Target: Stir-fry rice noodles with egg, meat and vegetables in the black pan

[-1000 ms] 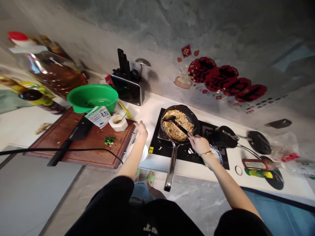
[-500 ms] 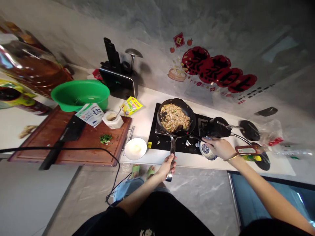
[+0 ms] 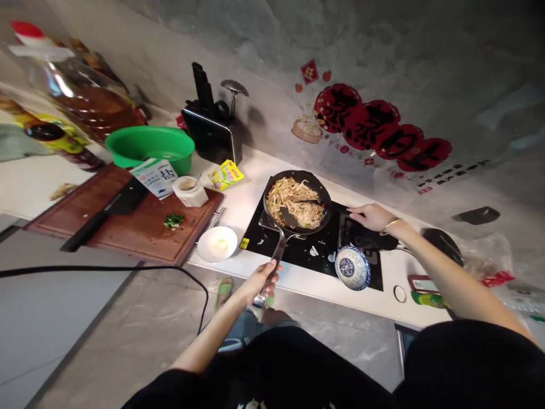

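Note:
A dark frying pan [image 3: 326, 211] holding pale shredded food [image 3: 293, 196] stands on the left part of the black stove [image 3: 306, 253]. My left hand [image 3: 260, 280] is closed around the pan's metal handle [image 3: 279, 250]. In my right hand [image 3: 371, 217] is the end of a black spatula [image 3: 338, 208], whose blade reaches into the food from the right. An upturned blue and white bowl [image 3: 353, 267] rests at the stove's front edge, below my right hand.
Left of the stove are a white bowl [image 3: 217, 244], a yellow packet [image 3: 225, 174] and a cutting board [image 3: 145, 233] with a cleaver [image 3: 106, 213], herbs and a salt jar [image 3: 190, 191]. Behind stand a green basin [image 3: 149, 145] and a knife block [image 3: 210, 136].
The view has shifted. My right hand has moved up and away from the bowl, and the spatula lies further back in the pan. The food is now parted, baring some of the pan's bottom.

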Motion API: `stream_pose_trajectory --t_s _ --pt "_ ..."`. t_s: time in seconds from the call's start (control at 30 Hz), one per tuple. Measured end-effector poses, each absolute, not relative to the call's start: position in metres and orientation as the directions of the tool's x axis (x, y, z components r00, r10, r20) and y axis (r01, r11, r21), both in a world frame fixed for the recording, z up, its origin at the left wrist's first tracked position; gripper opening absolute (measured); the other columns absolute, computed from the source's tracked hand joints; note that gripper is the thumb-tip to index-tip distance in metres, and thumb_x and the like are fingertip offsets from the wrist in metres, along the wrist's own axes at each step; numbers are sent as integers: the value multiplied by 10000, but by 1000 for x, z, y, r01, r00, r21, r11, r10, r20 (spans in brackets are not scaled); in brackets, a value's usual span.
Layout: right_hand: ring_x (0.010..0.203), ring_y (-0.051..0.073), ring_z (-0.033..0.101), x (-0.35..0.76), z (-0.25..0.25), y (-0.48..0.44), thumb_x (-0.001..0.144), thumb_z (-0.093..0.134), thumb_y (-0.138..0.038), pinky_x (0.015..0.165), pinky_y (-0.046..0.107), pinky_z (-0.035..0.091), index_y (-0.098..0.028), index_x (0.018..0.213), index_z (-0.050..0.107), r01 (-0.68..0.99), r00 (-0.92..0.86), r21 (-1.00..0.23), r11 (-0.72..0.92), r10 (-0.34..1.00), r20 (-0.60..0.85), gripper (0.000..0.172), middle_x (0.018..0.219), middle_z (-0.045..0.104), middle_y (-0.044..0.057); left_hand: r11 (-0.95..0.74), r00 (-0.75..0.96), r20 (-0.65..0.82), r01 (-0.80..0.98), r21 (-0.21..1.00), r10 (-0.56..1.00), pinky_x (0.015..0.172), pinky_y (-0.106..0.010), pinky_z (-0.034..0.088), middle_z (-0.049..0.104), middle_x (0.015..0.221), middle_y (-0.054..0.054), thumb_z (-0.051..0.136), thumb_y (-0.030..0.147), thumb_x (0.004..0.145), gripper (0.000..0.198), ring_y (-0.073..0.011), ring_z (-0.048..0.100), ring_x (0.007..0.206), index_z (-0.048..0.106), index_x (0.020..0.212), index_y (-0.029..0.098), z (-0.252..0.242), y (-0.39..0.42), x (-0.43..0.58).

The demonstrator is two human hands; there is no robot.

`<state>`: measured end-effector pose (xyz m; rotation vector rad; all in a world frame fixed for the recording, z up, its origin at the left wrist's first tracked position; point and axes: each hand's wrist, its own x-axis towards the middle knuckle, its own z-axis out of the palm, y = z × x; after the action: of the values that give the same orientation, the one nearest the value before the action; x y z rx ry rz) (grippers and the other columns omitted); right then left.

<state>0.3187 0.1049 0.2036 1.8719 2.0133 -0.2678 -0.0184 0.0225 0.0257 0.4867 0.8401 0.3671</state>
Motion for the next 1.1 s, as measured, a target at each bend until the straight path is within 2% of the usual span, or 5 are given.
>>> stream_pose_trajectory --t_s 0.13,0.27,0.5,0.77,1.1 --pt "903 240 649 352 265 109 881 494 -346 797 354 450 -236 1191 619 946 -41 269 182 888 -459 352 1062 688 93 801 595 -610 -99 591 523 330 -182 295 404 564 73 525 633 746 486 -46 355 354 494 915 178 27 22 -18" --pt "913 259 650 350 263 109 838 552 -369 782 355 460 -291 1168 634 876 -60 378 300 845 -531 348 1037 699 75 781 584 -612 -65 621 534 313 -189 295 396 551 77 513 658 736 522 -51 353 338 505 923 171 28 22 -17" --pt "814 200 681 344 157 60 921 359 -376 758 303 503 -240 1267 557 976 42 219 6 976 -212 422 959 719 73 760 580 -596 -63 647 556 308 -184 288 386 550 79 499 679 728 531 -50 343 337 502 909 180 26 21 -17" --pt "698 192 683 330 107 51 925 316 -397 663 265 507 -183 1272 553 985 131 -92 -144 983 -131 471 925 724 82 775 585 -601 -78 628 545 306 -180 264 384 556 79 497 687 723 540 -43 318 333 498 904 177 25 22 -17" --pt "819 191 671 261 114 82 943 305 -358 744 261 488 -242 1320 501 994 12 111 10 980 -197 441 937 715 79 798 598 -609 -90 595 521 319 -184 271 385 536 86 509 655 742 507 -50 340 334 475 917 180 32 22 -20"
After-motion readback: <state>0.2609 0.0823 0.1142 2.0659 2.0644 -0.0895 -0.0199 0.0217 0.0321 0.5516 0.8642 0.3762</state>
